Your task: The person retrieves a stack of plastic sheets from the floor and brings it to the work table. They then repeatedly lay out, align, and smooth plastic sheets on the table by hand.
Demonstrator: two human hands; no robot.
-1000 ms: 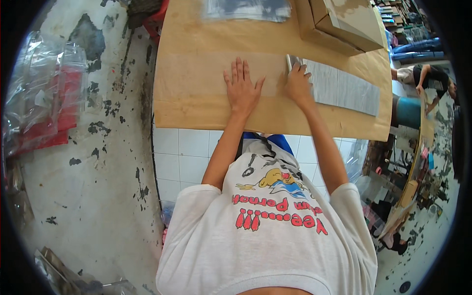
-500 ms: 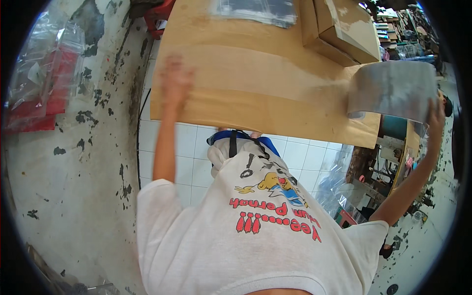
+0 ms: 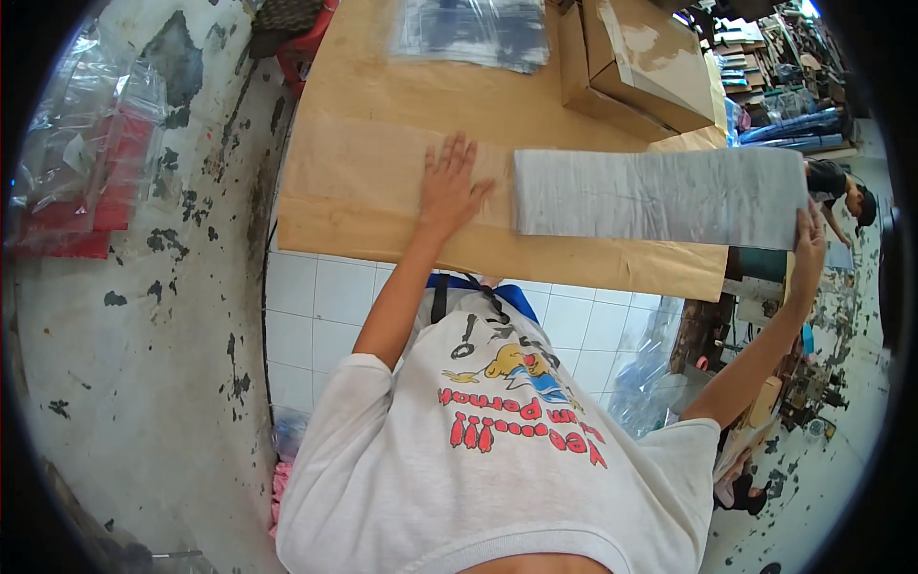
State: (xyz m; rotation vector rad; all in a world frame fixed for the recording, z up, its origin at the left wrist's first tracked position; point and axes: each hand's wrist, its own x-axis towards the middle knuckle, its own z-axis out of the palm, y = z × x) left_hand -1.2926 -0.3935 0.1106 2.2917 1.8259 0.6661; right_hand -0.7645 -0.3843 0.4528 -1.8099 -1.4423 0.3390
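Note:
My left hand (image 3: pixel 453 189) lies flat with its fingers spread on a thin clear plastic strip (image 3: pixel 359 167), which stretches across the brown-paper-covered table (image 3: pixel 382 86). To its right is a long grey, see-through stack of plastic sheets (image 3: pixel 660 196), its left end close to my fingers but not touching them. The fingers of my right hand (image 3: pixel 811 230) grip the stack's right end, beyond the table's right edge. My right thumb is partly hidden.
A cardboard box (image 3: pixel 650 62) stands at the table's back right, and another pile of plastic sheets (image 3: pixel 470 33) lies at the back. Plastic bags hang on the left wall (image 3: pixel 206 316). Another person (image 3: pixel 846 196) is at the far right.
My left hand has slid rightward along the clear strip. The grey stack, curled up at the right before, now stretches out flatter and further left, with my right hand still at its right end.

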